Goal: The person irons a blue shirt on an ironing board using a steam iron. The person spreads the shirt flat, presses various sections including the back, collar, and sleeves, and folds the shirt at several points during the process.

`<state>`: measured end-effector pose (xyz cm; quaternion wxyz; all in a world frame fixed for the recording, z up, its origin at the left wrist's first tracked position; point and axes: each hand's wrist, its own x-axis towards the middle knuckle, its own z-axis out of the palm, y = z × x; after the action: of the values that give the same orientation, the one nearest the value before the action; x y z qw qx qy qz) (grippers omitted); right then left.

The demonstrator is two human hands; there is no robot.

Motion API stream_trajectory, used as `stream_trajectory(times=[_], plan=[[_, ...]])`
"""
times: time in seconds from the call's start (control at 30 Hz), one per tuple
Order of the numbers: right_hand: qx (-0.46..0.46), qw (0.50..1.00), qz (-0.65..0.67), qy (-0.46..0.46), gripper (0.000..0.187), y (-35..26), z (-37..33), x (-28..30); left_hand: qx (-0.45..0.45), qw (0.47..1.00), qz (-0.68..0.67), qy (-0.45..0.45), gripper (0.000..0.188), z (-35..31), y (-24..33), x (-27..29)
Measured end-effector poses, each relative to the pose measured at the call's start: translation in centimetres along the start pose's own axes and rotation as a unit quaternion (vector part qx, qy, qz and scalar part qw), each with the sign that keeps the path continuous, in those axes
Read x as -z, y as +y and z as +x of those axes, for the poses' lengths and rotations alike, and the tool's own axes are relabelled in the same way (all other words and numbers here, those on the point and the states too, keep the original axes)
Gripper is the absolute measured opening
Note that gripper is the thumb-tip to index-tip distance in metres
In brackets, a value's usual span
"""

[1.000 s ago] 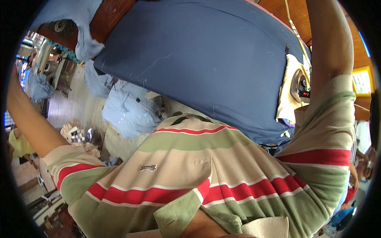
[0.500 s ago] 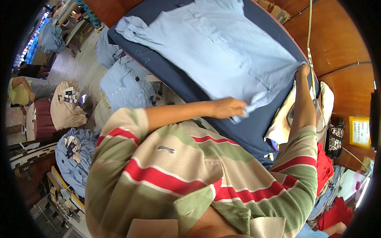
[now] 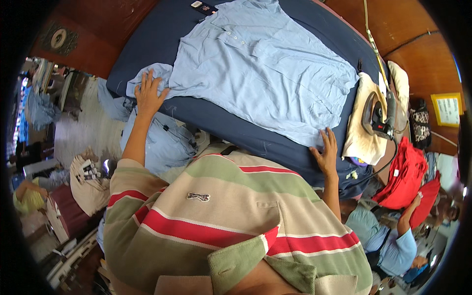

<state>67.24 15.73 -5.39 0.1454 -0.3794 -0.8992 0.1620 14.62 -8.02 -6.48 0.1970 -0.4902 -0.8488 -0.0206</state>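
A light blue shirt (image 3: 265,69) lies spread over a dark navy padded ironing table (image 3: 211,114), with small buttons on its placket and wrinkles over its body. My left hand (image 3: 149,93), open with fingers spread, presses on the bunched sleeve at the left. At the near right corner of the hem rests my right hand (image 3: 326,153), also open, its fingertips touching the cloth's edge. A dark hang tag (image 3: 203,7) shows by the collar end at the top.
An iron (image 3: 377,115) stands on a cream cloth pad (image 3: 361,140) at the right, with a cord hanging above. Red garments (image 3: 403,172) lie beyond it, near another person in light blue (image 3: 398,248). More blue garments (image 3: 155,140) hang below the table's left side.
The shirt has been laid down and spread flatter. My left hand moved from the hem to the sleeve; my right hand came nearer to the hem corner. Both let go of the cloth.
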Motion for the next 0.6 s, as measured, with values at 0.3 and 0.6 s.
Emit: stream_trajectory(times=[0.3, 0.6], plan=[[-0.009, 0.998, -0.041, -0.04, 0.016, -5.3, -2.2, -1.3, 0.061, 0.96, -0.148, -0.228, 0.03, -1.8, -11.7, 4.0], [-0.255, 0.954, 0.132, 0.084, 0.036, -2.2, 6.5, 1.1, 0.038, 0.977, -0.135, -0.162, 0.04, 8.1, -5.7, 1.0]])
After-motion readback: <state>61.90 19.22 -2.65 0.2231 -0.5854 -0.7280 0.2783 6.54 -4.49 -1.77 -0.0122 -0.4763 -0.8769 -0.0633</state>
